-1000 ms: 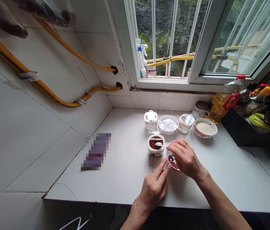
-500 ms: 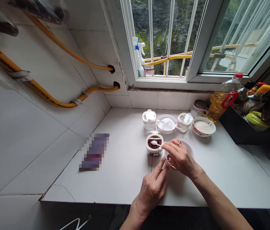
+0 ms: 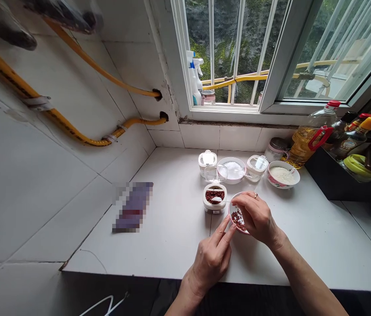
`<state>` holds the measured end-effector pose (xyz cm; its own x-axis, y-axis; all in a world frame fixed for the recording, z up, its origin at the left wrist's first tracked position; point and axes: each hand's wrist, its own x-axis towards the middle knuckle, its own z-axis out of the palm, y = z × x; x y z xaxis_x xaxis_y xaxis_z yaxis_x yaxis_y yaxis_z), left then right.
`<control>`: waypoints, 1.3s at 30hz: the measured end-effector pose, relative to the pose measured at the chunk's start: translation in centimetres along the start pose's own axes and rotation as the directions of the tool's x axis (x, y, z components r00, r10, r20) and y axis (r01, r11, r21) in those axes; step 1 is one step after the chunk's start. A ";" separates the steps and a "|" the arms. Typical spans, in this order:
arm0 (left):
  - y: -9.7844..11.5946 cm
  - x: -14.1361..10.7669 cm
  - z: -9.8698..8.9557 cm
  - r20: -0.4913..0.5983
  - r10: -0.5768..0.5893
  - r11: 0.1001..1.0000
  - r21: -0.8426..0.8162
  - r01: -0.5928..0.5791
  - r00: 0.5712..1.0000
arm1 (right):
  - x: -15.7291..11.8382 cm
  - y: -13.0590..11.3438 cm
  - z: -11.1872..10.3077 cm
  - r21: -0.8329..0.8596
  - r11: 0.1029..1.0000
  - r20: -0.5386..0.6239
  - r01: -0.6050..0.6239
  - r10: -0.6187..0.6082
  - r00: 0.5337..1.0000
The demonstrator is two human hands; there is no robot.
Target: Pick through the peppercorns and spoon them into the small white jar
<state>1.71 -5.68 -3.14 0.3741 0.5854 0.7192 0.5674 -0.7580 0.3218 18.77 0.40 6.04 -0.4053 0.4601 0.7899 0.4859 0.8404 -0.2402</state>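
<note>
My right hand (image 3: 258, 219) pinches the handle of a small white spoon (image 3: 217, 199), whose bowl is over the dark red grains in an open clear jar (image 3: 215, 208). Right of the jar is a pink-rimmed white bowl (image 3: 245, 232) with some of the same reddish grains inside, partly hidden under my right hand. My left hand (image 3: 214, 254) has its index and middle fingers stretched to the bowl's near left rim, touching it. The other fingers of that hand are curled.
Behind stand a lidded jar (image 3: 207, 163), a bowl of white powder (image 3: 233, 170), another clear jar (image 3: 257, 168) and a flowered bowl (image 3: 283, 174). An oil bottle (image 3: 304, 140) and a black box (image 3: 326, 184) are at right, a blurred purple packet (image 3: 133, 208) at left.
My right hand has moved slightly right with the spoon, and more grains in the bowl show. The whole view has shifted slightly. My left fingers stay at the bowl's rim.
</note>
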 end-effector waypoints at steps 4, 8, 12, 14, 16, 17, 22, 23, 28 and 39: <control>0.0 0.0 -0.1 -0.001 -0.009 1.000 0.009 0.009 1.000 | -0.3 0.3 0.0 -0.010 1.000 -0.028 -0.017 0.017 0.999; 0.0 0.1 -0.1 0.000 -0.001 1.000 0.007 0.001 1.000 | -0.3 0.3 0.2 0.004 0.999 -0.065 -0.042 0.043 0.997; 0.1 0.2 -0.2 0.001 -0.004 1.000 0.013 0.004 1.000 | -0.2 0.1 0.2 0.013 0.999 -0.051 -0.044 0.044 0.998; 0.2 0.3 -0.3 0.005 -0.008 1.000 0.009 0.008 1.000 | -0.1 0.1 -0.3 0.026 0.996 -0.079 -0.088 0.089 0.993; 0.3 0.5 -0.4 0.009 -0.012 1.000 0.005 0.012 1.000 | -0.2 0.2 -1.2 0.005 0.990 -0.113 -0.141 0.140 0.984; 0.3 0.5 -0.5 0.007 -0.014 1.000 0.004 0.014 1.000 | -0.3 0.4 -1.7 -0.019 0.985 -0.128 -0.171 0.168 0.978; 0.3 0.5 -0.6 -0.004 -0.014 1.000 0.005 0.014 1.000 | -1.3 2.2 -3.2 -0.208 0.909 -0.026 -0.360 0.363 0.932; 0.3 0.5 -0.6 -0.004 -0.013 1.000 0.005 0.013 1.000 | -1.5 2.5 -3.1 -0.258 0.891 0.014 -0.372 0.389 0.921; 0.3 0.5 -0.6 -0.008 -0.007 1.000 0.006 0.007 1.000 | -2.3 2.8 -1.4 -0.340 0.862 0.126 -0.375 0.437 0.891; 0.4 0.6 -0.7 -0.001 -0.012 1.000 0.011 0.012 1.000 | -1.4 2.1 -1.8 0.071 0.668 0.167 -0.741 0.724 0.669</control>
<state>1.66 -5.84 -2.13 0.3670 0.5941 0.7158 0.5795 -0.7479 0.3237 21.80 0.98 5.43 -0.0485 0.9642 0.2606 0.5697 0.2410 -0.7857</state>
